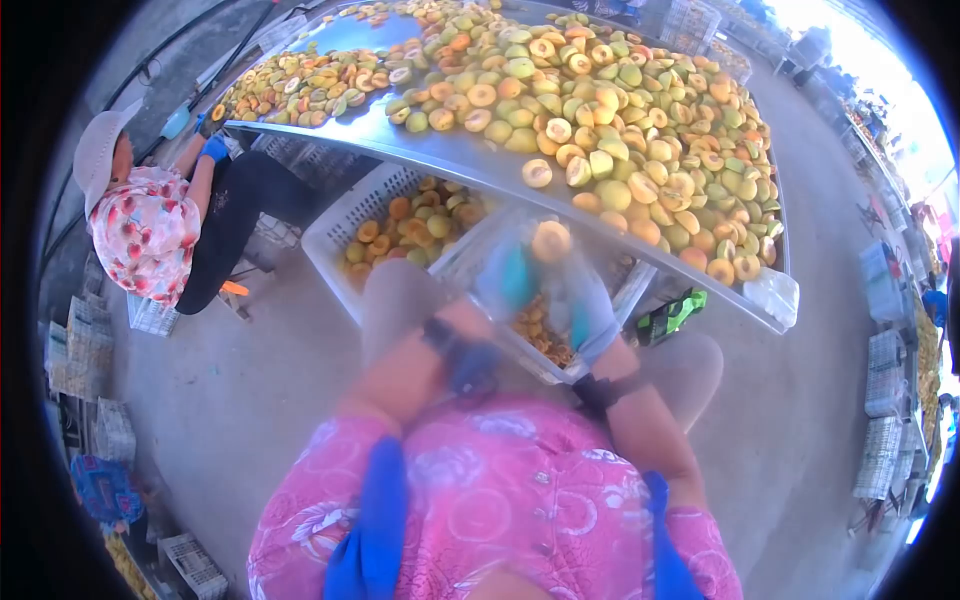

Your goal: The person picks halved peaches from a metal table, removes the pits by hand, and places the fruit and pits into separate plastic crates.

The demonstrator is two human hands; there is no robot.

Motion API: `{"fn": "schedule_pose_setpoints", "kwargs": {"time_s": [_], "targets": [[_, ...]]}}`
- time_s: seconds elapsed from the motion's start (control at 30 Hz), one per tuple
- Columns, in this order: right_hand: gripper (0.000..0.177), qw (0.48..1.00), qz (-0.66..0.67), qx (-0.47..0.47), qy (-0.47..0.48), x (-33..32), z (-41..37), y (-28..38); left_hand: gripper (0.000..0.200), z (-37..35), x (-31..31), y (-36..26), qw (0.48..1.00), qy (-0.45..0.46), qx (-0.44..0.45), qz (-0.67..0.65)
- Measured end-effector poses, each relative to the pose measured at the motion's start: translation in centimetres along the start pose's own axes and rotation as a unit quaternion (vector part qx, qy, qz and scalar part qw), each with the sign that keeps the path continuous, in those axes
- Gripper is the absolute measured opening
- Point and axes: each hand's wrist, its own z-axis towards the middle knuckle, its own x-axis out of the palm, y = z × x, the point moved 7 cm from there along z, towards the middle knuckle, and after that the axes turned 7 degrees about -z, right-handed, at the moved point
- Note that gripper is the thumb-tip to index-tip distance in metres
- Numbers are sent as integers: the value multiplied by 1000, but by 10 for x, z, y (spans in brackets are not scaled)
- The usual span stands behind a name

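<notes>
Both my hands wear pale and teal gloves and are blurred by motion, close together over a white crate point(560, 375) between my knees. A yellow-orange fruit, which looks like a peach point(551, 241), is at the fingertips of my left hand point(508, 278), whose fingers appear closed on it. My right hand point(590, 308) is just beside and below the fruit; its fingers are too smeared to read. Inside the crate lie small orange-brown pieces point(540, 330). Left of it, another white crate point(325, 235) holds whole-looking peaches point(425, 225).
A metal table point(455, 150) ahead carries a large heap of peach halves point(630, 110), its edge just beyond my hands. A co-worker point(145, 220) in a cap sits at the left. Stacked crates point(885, 400) line the right; more crates point(90, 345) stand at the left.
</notes>
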Motion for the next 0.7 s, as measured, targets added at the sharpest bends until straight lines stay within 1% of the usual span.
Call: {"fn": "schedule_pose_setpoints", "kwargs": {"time_s": [0.03, 0.07, 0.1, 0.17, 0.23, 0.27, 0.3, 0.33, 0.37, 0.4, 0.43, 0.47, 0.5, 0.53, 0.57, 0.6, 0.67, 0.7], "targets": [[35, 998, -26, -54, -15, -8, 7, 6, 45, 2, 6, -6, 985, 12, -74, -156], [32, 993, -52, -107, -29, -15, 10, 12, 42, 2, 13, -7, 940, 25, -146, -307], [32, 993, -48, -101, -29, -9, 1, 4, 42, -10, 8, -16, 940, 21, -152, -305], [30, 991, -67, -112, -41, -16, -10, 16, 41, -7, 13, -19, 940, 22, -156, -303], [30, 990, -70, -119, -27, -11, -4, 5, 42, -2, 0, -14, 948, 14, -142, -285], [31, 953, -212, -218, -6, -10, -2, 2, 43, -1, -4, -9, 953, 6, -131, -273], [32, 885, -349, -308, 14, -3, -5, 2, 43, -1, -2, -5, 952, 5, -132, -275], [25, 989, -132, -55, -32, 20, -33, 12, 44, -1, -1, 2, 932, -27, -155, -327], [25, 989, -134, -56, -33, 31, -41, 21, 46, 0, -2, 8, 908, -58, -175, -375], [25, 988, -145, -37, -47, 36, -46, 24, 46, -2, -3, 11, 908, -57, -174, -376], [26, 986, -155, -17, -62, 37, -47, 22, 46, -2, -3, 4, 959, -7, -114, -261], [26, 986, -156, -17, -63, 38, -47, 21, 46, -3, 0, -3, 988, 43, -52, -140], [26, 986, -153, -21, -61, 39, -47, 21, 46, -3, 3, -2, 987, 43, -53, -142], [26, 987, -149, -26, -59, 40, -46, 22, 46, -2, 5, 6, 959, 12, -98, -266], [26, 987, -149, -27, -61, 39, -44, 20, 46, -2, 7, 14, 912, -20, -142, -385], [27, 987, -150, -37, -53, 39, -41, 19, 46, -3, 9, 15, 911, -19, -143, -385], [28, 986, -152, -48, -45, 39, -40, 18, 47, -5, 11, 14, 881, -19, -133, -453], [29, 985, -157, -49, -47, 39, -40, 17, 47, -6, 13, 9, 881, -18, -133, -454]]}}
